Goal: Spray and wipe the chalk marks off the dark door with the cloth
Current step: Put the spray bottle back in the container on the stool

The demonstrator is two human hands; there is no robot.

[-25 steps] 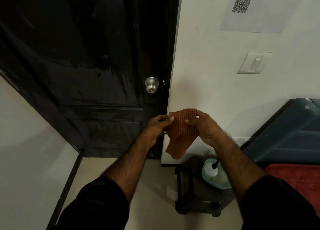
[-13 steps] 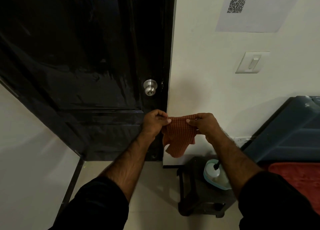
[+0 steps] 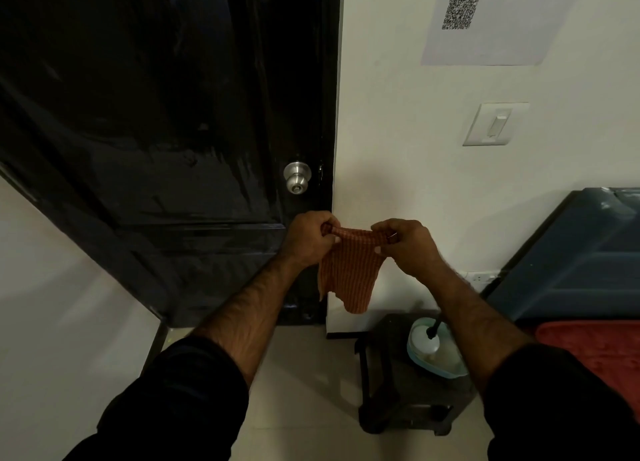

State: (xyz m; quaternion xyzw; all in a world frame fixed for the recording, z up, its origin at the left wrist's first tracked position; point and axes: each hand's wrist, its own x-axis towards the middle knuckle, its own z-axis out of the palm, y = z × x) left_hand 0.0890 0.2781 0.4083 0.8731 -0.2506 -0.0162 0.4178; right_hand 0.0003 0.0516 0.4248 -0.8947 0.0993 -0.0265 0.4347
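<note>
In front of the glossy dark door [image 3: 156,131], just below its silver knob [image 3: 297,177], my left hand [image 3: 306,240] and right hand [image 3: 407,245] each pinch a top corner of the orange checked cloth [image 3: 349,270], which hangs limp between them.

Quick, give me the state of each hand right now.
Left hand: closed, pinching one top corner of the orange cloth.
Right hand: closed, pinching the cloth's other top corner; the cloth hangs between them.
</note>
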